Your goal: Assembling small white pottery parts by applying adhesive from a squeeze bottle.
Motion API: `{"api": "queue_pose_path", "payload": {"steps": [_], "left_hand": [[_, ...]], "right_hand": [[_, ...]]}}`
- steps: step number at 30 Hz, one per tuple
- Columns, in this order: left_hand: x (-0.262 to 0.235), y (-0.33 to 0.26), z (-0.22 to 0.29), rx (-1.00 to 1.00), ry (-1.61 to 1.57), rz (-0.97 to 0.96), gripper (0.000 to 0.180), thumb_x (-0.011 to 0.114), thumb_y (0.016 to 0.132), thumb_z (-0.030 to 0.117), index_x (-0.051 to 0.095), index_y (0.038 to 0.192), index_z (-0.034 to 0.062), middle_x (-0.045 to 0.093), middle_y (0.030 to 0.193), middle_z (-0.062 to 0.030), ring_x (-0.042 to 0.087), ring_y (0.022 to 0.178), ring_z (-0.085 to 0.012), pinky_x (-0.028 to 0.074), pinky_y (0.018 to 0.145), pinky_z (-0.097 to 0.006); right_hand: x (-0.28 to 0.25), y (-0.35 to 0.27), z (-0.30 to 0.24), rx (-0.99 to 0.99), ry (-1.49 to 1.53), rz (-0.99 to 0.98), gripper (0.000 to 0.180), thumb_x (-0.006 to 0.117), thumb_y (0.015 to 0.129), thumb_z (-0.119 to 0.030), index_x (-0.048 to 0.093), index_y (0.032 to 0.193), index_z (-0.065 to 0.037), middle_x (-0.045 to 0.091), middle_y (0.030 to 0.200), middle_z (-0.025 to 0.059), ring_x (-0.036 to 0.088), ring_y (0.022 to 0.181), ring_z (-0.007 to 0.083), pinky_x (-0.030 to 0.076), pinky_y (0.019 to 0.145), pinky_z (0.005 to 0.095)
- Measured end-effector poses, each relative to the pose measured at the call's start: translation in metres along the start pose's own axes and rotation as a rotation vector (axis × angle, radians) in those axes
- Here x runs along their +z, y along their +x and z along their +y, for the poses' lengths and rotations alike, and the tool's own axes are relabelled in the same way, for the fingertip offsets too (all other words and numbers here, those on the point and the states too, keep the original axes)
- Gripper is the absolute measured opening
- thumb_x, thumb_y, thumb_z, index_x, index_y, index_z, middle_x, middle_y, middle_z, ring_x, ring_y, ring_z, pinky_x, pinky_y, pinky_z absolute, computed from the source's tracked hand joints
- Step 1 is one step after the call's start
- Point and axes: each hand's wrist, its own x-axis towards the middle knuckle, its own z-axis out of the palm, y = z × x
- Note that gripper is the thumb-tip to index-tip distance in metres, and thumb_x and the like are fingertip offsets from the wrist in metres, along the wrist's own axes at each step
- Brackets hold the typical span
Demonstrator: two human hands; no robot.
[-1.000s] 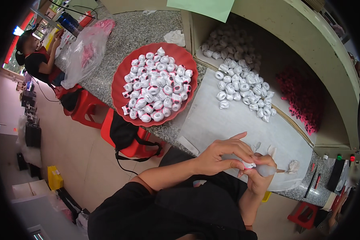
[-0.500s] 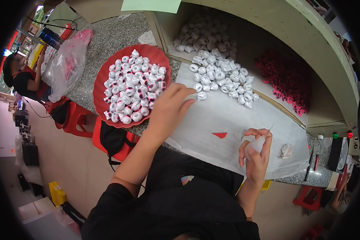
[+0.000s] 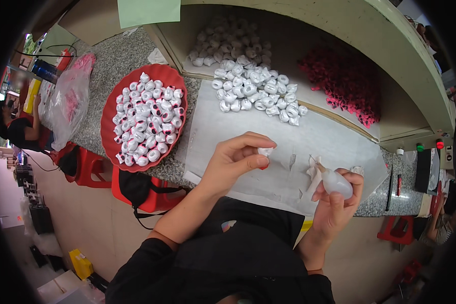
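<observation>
My left hand pinches a small white piece between thumb and fingertips, above the white paper sheet. In my right hand is a translucent squeeze bottle, its thin needle tip slanting up and left toward the other hand. Beyond the left hand lies a loose pile of small white round pieces with round openings. Similar white pieces with pink and black parts fill the scalloped red tray at the left. A bit of red shows below my left fingertips.
A heap of pink pieces sits inside the open cabinet at the back right. Crumpled white tissue lies beside the bottle. A pen is at the right edge. A person sits at the far left, near a plastic bag.
My left hand has taken a white piece from the pile's near edge and drawn it toward me. My right hand has turned the bottle so its tip points left. The view has shifted right.
</observation>
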Motion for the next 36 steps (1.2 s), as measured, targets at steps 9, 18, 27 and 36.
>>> {"api": "queue_pose_path", "payload": {"steps": [9, 18, 27, 36], "left_hand": [[0.018, -0.012, -0.011, 0.018, -0.246, -0.012, 0.025, 0.054, 0.075, 0.002, 0.047, 0.100, 0.0018, 0.051, 0.101, -0.0190, 0.055, 0.087, -0.0238, 0.046, 0.076, -0.034], [0.021, -0.018, -0.005, 0.034, -0.203, 0.025, 0.034, 0.055, 0.074, 0.001, 0.043, 0.106, -0.0024, 0.050, 0.103, -0.0186, 0.053, 0.093, -0.0205, 0.043, 0.082, -0.037], [0.020, -0.019, -0.005, 0.039, -0.200, 0.005, 0.034, 0.055, 0.074, 0.001, 0.042, 0.106, -0.0029, 0.050, 0.104, -0.0181, 0.052, 0.094, -0.0202, 0.043, 0.083, -0.038], [0.021, -0.019, -0.005, 0.029, -0.213, 0.012, 0.034, 0.055, 0.074, 0.002, 0.043, 0.105, -0.0024, 0.051, 0.102, -0.0173, 0.054, 0.091, -0.0205, 0.044, 0.081, -0.035]], "right_hand": [[0.016, -0.009, 0.003, -0.455, -0.045, 0.063, 0.040, 0.066, 0.067, -0.026, 0.040, 0.091, -0.006, 0.037, 0.081, 0.0041, 0.040, 0.066, 0.0104, 0.037, 0.061, 0.0219], [0.020, -0.016, -0.002, -0.635, -0.332, -0.181, 0.049, 0.078, 0.053, -0.015, 0.040, 0.084, -0.009, 0.044, 0.082, 0.0046, 0.049, 0.060, 0.0139, 0.047, 0.053, 0.0241], [0.021, -0.018, -0.002, -0.633, -0.380, -0.224, 0.050, 0.078, 0.052, -0.015, 0.040, 0.084, -0.010, 0.044, 0.082, 0.0046, 0.049, 0.060, 0.0140, 0.047, 0.052, 0.0241], [0.017, -0.015, 0.000, -0.683, -0.336, -0.216, 0.049, 0.077, 0.054, -0.012, 0.038, 0.084, -0.009, 0.042, 0.082, 0.0057, 0.045, 0.057, 0.0132, 0.044, 0.050, 0.0227]]}}
